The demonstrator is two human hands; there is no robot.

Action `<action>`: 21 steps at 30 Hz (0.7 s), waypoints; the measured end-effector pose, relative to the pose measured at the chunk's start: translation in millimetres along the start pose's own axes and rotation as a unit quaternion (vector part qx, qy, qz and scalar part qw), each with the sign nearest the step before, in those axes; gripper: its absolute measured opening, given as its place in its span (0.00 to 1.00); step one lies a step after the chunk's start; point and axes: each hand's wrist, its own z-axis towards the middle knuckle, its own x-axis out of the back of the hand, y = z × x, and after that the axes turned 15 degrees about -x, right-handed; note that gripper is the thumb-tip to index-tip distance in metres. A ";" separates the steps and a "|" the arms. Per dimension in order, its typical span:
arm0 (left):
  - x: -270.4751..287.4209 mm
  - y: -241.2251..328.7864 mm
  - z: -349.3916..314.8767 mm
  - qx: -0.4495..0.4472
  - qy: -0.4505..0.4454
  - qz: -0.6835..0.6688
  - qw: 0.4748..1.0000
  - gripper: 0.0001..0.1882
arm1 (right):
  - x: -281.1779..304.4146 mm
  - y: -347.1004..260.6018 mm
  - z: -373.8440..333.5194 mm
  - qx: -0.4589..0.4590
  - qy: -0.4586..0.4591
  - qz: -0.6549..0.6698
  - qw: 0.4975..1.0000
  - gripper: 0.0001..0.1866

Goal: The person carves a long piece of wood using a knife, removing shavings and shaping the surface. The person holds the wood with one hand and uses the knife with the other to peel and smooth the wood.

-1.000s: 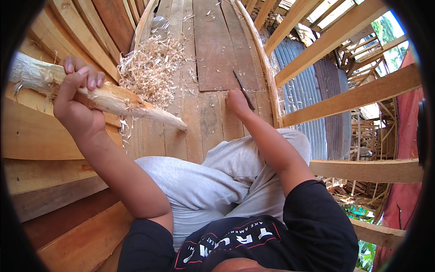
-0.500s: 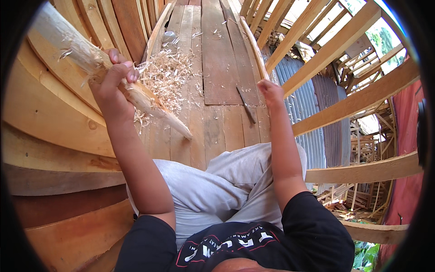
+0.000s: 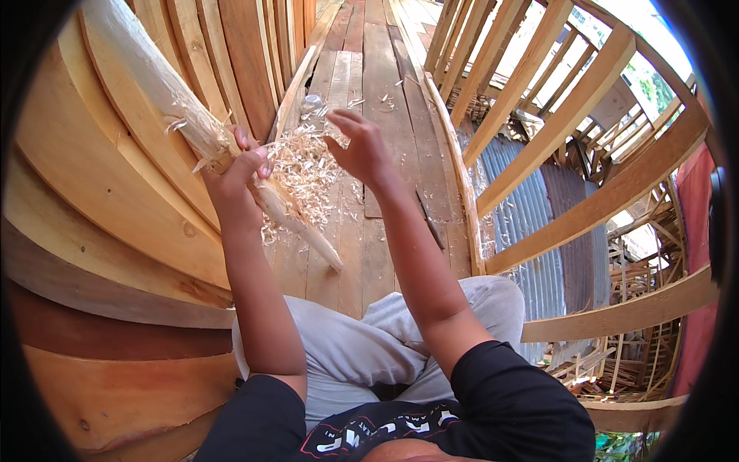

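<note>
A long, peeled wooden pole (image 3: 173, 96) slants from the upper left down toward the floor, its shaved surface rough with curls. My left hand (image 3: 242, 171) is wrapped round it near its lower, tapering end. Over the middle of the floor my right hand (image 3: 358, 148) is raised with nothing in it, thumb and fingers apart. It is close to a heap of wood shavings (image 3: 302, 173) but not on the pole. A narrow dark bar-like tool (image 3: 431, 219) lies on the planks beside my right forearm; its exact kind cannot be made out.
I sit with crossed legs on a plank floor (image 3: 350, 281). Wooden boards (image 3: 100, 200) form a wall at my left. At the right runs a slatted wooden railing (image 3: 531, 162), with corrugated metal sheets (image 3: 516, 208) beyond it. A small clear container (image 3: 312, 104) stands behind the shavings.
My right hand has left the right edge by the railing and swung left over the floor, opening. My left hand still grips the pole; the whole view has shifted somewhat.
</note>
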 end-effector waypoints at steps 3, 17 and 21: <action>14.7 0.1 3.5 -0.005 0.006 -0.001 1.000 0.13 | 4.9 13.5 -11.3 -0.035 -0.101 -0.040 0.994 0.12; -11.0 0.4 -17.2 -0.045 -0.012 -0.068 0.997 0.14 | 137.2 173.9 -160.2 -0.469 -0.299 -0.427 0.713 0.19; -32.1 -21.1 -28.3 -0.078 -0.035 -0.105 0.991 0.15 | 122.4 214.0 -181.1 -0.513 -0.200 -0.443 0.708 0.15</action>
